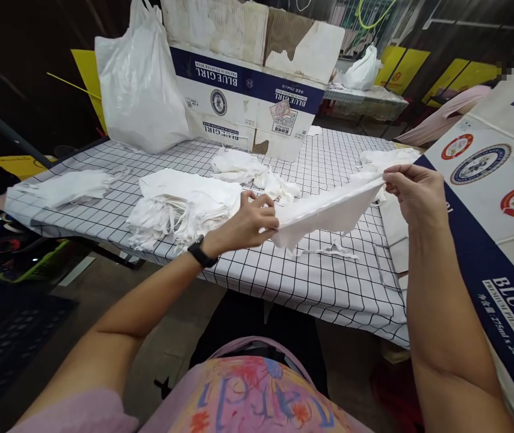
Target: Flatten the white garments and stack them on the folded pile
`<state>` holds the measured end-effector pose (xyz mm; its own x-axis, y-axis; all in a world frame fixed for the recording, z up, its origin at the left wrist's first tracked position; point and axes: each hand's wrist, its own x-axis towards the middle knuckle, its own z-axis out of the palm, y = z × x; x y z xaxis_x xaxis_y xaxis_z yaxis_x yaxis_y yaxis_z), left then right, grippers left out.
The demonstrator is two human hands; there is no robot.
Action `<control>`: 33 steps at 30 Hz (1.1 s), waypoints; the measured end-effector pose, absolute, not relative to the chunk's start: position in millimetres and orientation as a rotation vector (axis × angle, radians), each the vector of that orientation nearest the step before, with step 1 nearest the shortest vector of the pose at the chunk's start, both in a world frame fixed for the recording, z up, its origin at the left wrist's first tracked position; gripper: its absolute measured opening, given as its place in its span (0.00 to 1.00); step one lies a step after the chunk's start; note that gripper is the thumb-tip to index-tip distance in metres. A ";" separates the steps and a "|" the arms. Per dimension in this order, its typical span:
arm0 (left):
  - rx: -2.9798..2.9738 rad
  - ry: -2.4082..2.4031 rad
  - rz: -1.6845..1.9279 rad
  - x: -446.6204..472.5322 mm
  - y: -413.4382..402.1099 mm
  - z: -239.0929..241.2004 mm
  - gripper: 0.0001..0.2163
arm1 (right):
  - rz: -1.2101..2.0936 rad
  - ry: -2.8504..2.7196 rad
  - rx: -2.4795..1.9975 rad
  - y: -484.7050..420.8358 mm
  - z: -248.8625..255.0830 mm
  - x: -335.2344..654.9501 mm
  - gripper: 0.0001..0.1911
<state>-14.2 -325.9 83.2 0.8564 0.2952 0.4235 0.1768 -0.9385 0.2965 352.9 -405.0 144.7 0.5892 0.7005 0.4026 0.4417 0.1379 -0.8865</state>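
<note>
A white piece of cloth point(329, 210) is stretched in the air between my two hands, above the table. My left hand point(254, 219), below a black wristband, pinches its left end. At the upper right end, my right hand point(413, 186) grips a corner between thumb and fingers. Just left of my left hand lies a thick stack of white cloth pieces point(194, 195) with ragged edges. Behind it are crumpled white scraps point(243, 165). Under the stretched cloth a thin torn strip point(333, 249) rests on the table.
A checked cloth covers the table point(257, 276). A full white plastic bag point(142, 90) and a cardboard sheet point(248, 96) stand at the back. Another printed carton point(487, 180) rises close on the right. More white cloth point(71, 186) lies at the left edge. A pink sleeve point(446, 111) shows behind.
</note>
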 end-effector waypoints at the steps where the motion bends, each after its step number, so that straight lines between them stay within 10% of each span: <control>1: 2.902 0.309 0.705 -12.4 -338.2 78.1 0.08 | 0.250 -1.012 -1.542 -403.5 136.2 356.2 0.03; 11: 3.201 -0.069 0.484 17.5 -434.8 -11.1 0.08 | 0.289 -1.162 -2.343 -433.1 20.5 360.7 0.05; 28: 3.033 0.009 0.375 39.9 -429.8 1.4 0.08 | 0.042 -1.324 -2.211 -501.8 -29.4 324.5 0.32; 33: 2.905 0.530 0.308 28.9 -425.6 -9.9 0.19 | 0.140 -1.387 -2.157 -473.1 -28.4 338.6 0.23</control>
<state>28.9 -425.6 -9.9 0.9153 0.3648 0.1706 0.3291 -0.9217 0.2052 338.6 -473.1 -28.4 0.4577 0.8642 0.2088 0.8051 -0.3032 -0.5097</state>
